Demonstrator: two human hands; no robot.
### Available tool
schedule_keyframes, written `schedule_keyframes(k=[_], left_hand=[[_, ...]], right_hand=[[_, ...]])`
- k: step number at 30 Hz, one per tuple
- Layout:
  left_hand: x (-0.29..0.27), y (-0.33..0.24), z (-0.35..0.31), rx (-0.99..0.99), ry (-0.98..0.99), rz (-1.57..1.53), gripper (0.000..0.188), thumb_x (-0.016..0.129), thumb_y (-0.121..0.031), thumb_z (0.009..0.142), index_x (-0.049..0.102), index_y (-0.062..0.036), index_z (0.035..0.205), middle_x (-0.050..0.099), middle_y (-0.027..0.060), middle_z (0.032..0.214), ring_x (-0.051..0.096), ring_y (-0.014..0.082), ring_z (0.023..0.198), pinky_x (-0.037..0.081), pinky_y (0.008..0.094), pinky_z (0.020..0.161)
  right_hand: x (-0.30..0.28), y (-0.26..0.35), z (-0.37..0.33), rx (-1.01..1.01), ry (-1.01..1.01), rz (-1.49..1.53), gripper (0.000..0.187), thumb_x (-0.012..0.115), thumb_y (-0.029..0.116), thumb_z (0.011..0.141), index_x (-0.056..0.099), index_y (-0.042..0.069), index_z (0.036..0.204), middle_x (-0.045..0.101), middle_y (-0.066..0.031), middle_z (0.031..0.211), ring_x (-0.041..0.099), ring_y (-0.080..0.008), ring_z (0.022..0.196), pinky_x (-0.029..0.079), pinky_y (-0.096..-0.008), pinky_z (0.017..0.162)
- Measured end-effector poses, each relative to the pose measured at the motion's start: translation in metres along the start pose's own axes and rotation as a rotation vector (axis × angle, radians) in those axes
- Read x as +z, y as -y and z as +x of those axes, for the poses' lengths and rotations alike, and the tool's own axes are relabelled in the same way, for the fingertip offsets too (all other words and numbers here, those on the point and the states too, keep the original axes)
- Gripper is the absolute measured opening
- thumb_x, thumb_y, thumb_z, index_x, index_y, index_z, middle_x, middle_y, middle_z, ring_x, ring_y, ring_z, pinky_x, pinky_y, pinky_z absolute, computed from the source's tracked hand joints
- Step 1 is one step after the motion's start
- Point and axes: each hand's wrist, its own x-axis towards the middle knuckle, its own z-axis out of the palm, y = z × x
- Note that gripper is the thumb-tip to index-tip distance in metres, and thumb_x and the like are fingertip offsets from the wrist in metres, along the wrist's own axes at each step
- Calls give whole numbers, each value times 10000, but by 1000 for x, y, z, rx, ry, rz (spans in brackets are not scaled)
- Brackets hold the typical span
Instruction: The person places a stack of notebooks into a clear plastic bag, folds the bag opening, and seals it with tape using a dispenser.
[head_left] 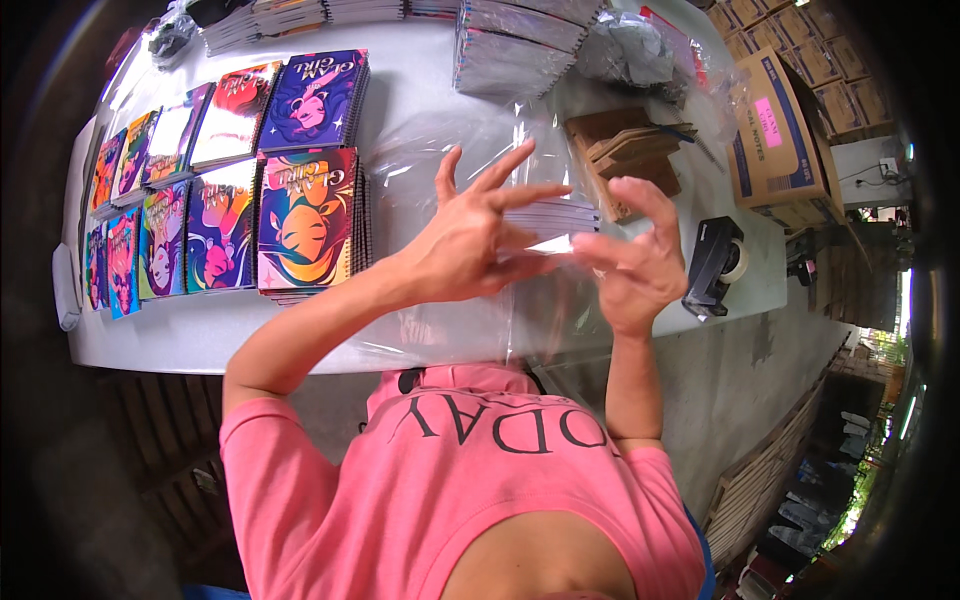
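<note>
My left hand (470, 240) is raised over the near middle of the table, its outer fingers spread wide. Its thumb and index finger are blurred, and any film between them cannot be made out. Close by on the right, my right hand (640, 265) curves with finger and thumb apart. Clear plastic film (415, 185) spreads below and around both hands. Partly hidden behind the fingers lies a pale stack of thin sheets or edges (560, 216). To the left, spiral notebooks (305, 225) with colourful illustrated covers stand in two rows of piles.
A black tape dispenser (714, 268) sits near the table's right edge. Beyond my right hand is a brown wooden holder (625, 150). Tall wrapped stacks (520, 50) and crumpled plastic (630, 50) are at the back. A cardboard box (780, 140) stands at right.
</note>
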Motion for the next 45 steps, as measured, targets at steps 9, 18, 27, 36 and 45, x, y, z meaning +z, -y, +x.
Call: schedule_keyframes(k=[9, 18, 27, 36, 45], left_hand=[[5, 32, 43, -202, -249, -185, 200, 840, -319, 572, 758, -234, 734, 481, 38, 1331, 341, 296, 1322, 204, 574, 1013], [-11, 50, 12, -506, 42, -516, 402, 821, -309, 671, 723, -42, 954, 650, 149, 1019, 610, 218, 1006, 430, 427, 940], [1, 21, 7, -22, -238, 163, 144, 718, -144, 711, 727, -146, 855, 705, 17, 870, 567, 223, 1136, 340, 423, 946], [23, 7, -21, 237, -217, 316, 332, 676, -53, 763, 658, -64, 1095, 671, 88, 1095, 636, 244, 1048, 508, 348, 861], [32, 14, -23, 407, -290, 366, 215, 652, -37, 770, 699, -80, 975, 701, 79, 979, 670, 221, 959, 516, 322, 797]], right_hand=[[18, -4, -6, 848, 212, 251, 1303, 914, 213, 533, 26, 118, 1481, 508, -194, 1209, 526, -277, 1121, 477, -398, 887], [24, -25, 18, 1002, 230, 513, 927, 783, -23, 688, 255, 53, 1446, 691, -96, 810, 635, -110, 752, 507, -269, 758], [22, -10, 17, 394, 439, -191, 153, 661, -2, 683, 690, 99, 794, 617, -29, 910, 584, -223, 982, 392, -402, 935], [-2, 48, -13, 235, 672, -453, 208, 547, 97, 842, 670, 44, 1003, 598, -76, 1194, 517, -223, 1195, 302, -484, 1073], [-234, -86, -184, 895, -62, -1182, 432, 635, 351, 868, 593, 51, 1176, 573, -105, 1227, 555, -227, 1101, 443, -352, 867]])
